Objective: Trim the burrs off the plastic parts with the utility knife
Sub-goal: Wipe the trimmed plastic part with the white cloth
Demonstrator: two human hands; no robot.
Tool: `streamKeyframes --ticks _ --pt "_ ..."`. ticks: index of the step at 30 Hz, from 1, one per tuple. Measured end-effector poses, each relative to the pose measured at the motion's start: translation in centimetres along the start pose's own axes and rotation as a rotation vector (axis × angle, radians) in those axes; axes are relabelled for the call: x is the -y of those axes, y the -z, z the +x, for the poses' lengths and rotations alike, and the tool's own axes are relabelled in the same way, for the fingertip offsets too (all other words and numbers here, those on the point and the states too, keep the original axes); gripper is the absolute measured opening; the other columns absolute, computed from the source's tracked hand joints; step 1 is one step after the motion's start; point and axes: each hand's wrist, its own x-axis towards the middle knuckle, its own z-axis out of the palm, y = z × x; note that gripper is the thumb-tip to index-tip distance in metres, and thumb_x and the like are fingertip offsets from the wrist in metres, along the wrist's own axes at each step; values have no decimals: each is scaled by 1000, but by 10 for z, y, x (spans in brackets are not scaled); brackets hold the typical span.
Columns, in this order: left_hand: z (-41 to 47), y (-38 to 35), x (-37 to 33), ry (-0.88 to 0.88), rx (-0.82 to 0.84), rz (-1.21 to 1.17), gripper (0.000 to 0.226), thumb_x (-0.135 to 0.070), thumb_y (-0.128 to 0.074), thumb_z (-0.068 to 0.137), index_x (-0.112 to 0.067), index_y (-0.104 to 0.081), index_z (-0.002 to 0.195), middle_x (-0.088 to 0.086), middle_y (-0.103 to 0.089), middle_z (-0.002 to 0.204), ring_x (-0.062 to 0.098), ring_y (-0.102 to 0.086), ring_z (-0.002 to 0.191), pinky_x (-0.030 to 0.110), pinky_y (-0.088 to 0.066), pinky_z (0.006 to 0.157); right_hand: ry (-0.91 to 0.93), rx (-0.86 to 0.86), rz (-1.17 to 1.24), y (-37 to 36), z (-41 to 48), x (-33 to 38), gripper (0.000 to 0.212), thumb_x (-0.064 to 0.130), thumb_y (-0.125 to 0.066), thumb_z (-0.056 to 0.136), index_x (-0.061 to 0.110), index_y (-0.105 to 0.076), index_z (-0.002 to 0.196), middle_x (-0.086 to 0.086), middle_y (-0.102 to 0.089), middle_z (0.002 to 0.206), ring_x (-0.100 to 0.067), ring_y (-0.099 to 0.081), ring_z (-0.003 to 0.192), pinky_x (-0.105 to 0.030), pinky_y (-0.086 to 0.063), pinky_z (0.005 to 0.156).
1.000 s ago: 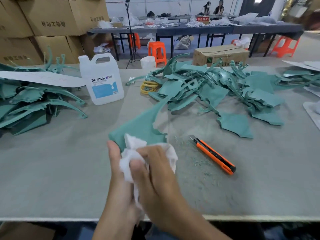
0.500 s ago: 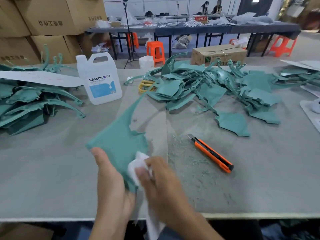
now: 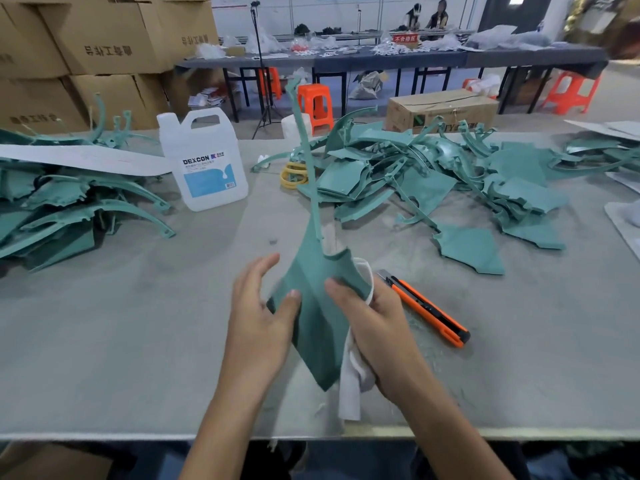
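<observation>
1. The plastic part (image 3: 318, 327) has swung up since half a second ago. It leaned left then; now it stands almost upright in front of you, its thin arm rising past the far table edge. The cloth (image 3: 349, 393) has gone from the part's face to behind it.
2. Containers, from your left: the stacked cardboard boxes (image 3: 104, 39) are closed. The white jug (image 3: 204, 161) stands capped on the table, and you cannot tell how full it is. The carton (image 3: 443, 112) beyond the far edge is taped shut.
3. Your left hand (image 3: 258, 317) has its fingers nearly straight and spread, with only the thumb tip resting on the part's face.
4. Your right hand (image 3: 377, 327) grips the part's right side, thumb in front and fingers curled behind around the cloth, which hangs below the hand.
5. The utility knife (image 3: 427, 308) lies untouched just right of that hand, among shavings (image 3: 426, 355).
6. Edges and room: the left pile (image 3: 69, 209) of green parts crowds the left side, and the right pile (image 3: 433, 174) fills the far right. Bare table (image 3: 121, 323) lies between the left pile and your hands, and more lies right of the knife. The part's lower tip hangs near the table's near edge.
</observation>
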Motion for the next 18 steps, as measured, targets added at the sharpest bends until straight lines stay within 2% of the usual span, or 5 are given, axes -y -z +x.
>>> streamKeyframes --ticks 2,5,10,14,18 --pt "3 1 0 20 60 -68 35 -33 -67 94 -43 -59 127 -28 -59 126 -15 -53 117 27 -47 100 15 20 -41 7 0 2 19 28 -59 100 11 -66 105 -37 -62 96 -69 -58 88 -80 -44 71" --pt "5 2 -3 125 72 -278 17 -36 -66 95 -28 -77 104 -7 -77 105 9 -71 96 33 -57 85 33 92 -81 16 -2 5 20 29 -59 99 13 -69 103 -20 -71 106 -42 -68 104 -51 -55 88" --pt "12 10 -5 446 178 -658 29 -33 -70 78 -15 -80 100 9 -76 107 19 -74 91 28 -58 73 18 174 -155 21 -8 8 17 29 -60 99 15 -69 104 -19 -69 109 -28 -70 98 -39 -52 84" --pt "14 12 -5 638 273 -816 29 -27 -68 83 -12 -80 103 10 -76 106 22 -75 84 31 -61 66 67 217 -248 21 -12 11 14 23 -58 102 13 -67 103 -18 -68 102 -33 -66 92 -44 -50 81" --pt "16 10 2 669 241 -802 25 -23 -63 89 -6 -79 99 14 -76 95 23 -73 74 31 -59 60 126 248 -299 15 -16 16 10 19 -58 103 13 -67 102 -14 -69 98 -33 -67 91 -47 -51 77"
